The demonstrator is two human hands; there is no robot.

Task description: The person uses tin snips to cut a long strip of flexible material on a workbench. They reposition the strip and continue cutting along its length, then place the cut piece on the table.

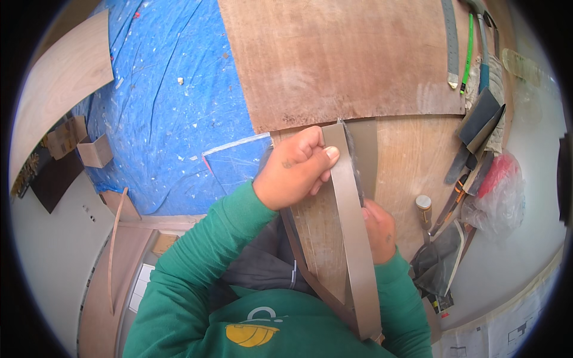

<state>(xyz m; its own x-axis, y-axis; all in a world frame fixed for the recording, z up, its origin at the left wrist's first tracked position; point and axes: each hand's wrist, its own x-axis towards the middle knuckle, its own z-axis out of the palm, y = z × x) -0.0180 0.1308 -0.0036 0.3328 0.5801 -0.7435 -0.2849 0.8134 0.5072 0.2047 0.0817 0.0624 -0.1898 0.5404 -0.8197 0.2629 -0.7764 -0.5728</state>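
Note:
A long, flat taupe strip [351,238] runs from the board's near edge down toward my chest. My left hand [301,164] is closed on its upper end, thumb lying on the face and fingers curled at the left edge. Thin, dark, film-like material [357,170] shows along the strip's right edge. My right hand [379,231] is curled beside and partly behind the strip, lower down. The strip hides most of its fingers, so what it grips cannot be made out. Another dark brown strip [313,277] slants under my left side toward the lower end.
A large wooden board [340,59] covers the far side, beside a blue tarp [173,83]. At the right lie a metal ruler [452,45], a hammer [482,48], sandpaper sheets [480,119], a small bottle [423,204] and a plastic bag [498,197]. A curved panel [65,77] stands left.

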